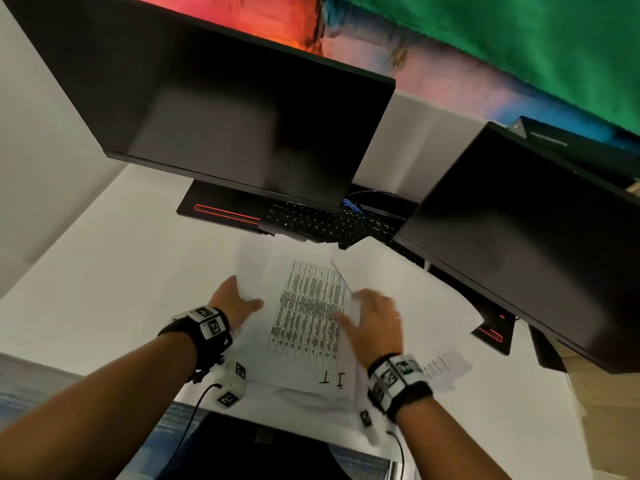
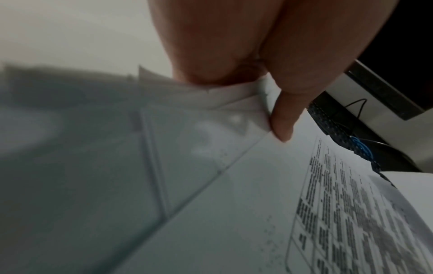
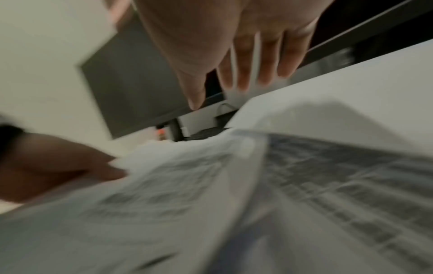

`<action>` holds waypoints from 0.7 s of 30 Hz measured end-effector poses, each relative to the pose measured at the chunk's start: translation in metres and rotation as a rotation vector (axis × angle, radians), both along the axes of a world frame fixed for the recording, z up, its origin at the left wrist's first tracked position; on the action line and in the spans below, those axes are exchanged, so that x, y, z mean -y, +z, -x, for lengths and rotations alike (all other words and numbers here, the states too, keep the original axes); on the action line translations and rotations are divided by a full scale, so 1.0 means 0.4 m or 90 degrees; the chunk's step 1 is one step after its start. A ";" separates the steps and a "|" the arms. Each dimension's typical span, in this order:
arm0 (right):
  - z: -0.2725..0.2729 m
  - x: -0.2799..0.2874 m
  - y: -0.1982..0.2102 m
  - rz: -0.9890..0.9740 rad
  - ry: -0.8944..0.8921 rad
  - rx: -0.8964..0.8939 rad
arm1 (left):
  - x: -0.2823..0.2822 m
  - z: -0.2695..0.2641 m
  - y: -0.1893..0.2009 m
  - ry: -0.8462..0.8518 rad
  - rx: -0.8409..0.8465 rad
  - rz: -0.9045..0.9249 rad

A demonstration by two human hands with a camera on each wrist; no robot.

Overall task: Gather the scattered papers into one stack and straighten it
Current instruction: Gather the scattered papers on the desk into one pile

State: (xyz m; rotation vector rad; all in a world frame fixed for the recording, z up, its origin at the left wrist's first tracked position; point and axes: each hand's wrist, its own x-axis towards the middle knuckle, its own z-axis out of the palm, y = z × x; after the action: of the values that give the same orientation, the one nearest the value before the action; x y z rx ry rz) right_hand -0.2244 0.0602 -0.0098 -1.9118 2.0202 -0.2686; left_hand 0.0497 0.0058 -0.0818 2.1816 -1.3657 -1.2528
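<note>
The left hand (image 1: 235,303) had the pile by its left edge, thumb on top and fingers tucked beneath, pinching several sheet edges at once; the left wrist view showed those layered edges bunched between thumb (image 2: 284,118) and palm. The right hand (image 1: 375,323) lay flatter on the right side, fingers (image 3: 243,74) fairly straight and spread, pressing down on the top sheets; whether it also pinched an edge could not be told, since motion blur smeared that view.

Between the 2 hands sat the papers (image 1: 308,310), a loose heap on the white bench (image 1: 114,271) in front of the person. The top sheet carried a printed table and, near the person, handwritten letters. Corners fanned out at the far end, 1 large blank sheet (image 1: 398,271) splayed off to the right toward the keyboard (image 1: 322,223), and 1 small printed slip (image 1: 445,367) lay apart at the right, beside the right wrist.

Beyond stood 2 dark monitors (image 1: 225,109).

By my reading, the gathering was mostly done: most sheets overlapped in 1 heap. What was left looked like pulling in the splayed sheet and the stray slip, then squaring the edges, because the stack was plainly not aligned yet.
</note>
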 end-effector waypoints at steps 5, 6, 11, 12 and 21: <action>0.092 0.089 -0.056 -0.151 -0.113 -0.268 | -0.011 0.009 -0.009 0.009 0.037 0.010; 0.100 0.095 -0.077 -0.172 -0.113 -0.272 | -0.010 0.005 -0.016 0.014 0.022 0.016; 0.104 0.095 -0.051 -0.123 -0.095 -0.215 | -0.017 -0.001 -0.004 0.022 0.008 0.049; 0.098 0.094 -0.021 -0.098 -0.097 -0.205 | -0.017 0.001 0.000 0.020 0.010 0.051; 0.085 0.102 0.373 0.274 -0.254 0.516 | -0.024 -0.007 0.010 0.005 0.024 0.036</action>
State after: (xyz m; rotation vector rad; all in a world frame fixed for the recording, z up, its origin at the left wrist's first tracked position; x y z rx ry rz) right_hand -0.2584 0.0196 0.1392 -1.2218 1.7965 -1.4137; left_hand 0.0527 0.0153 -0.0780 2.1794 -1.3890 -1.1619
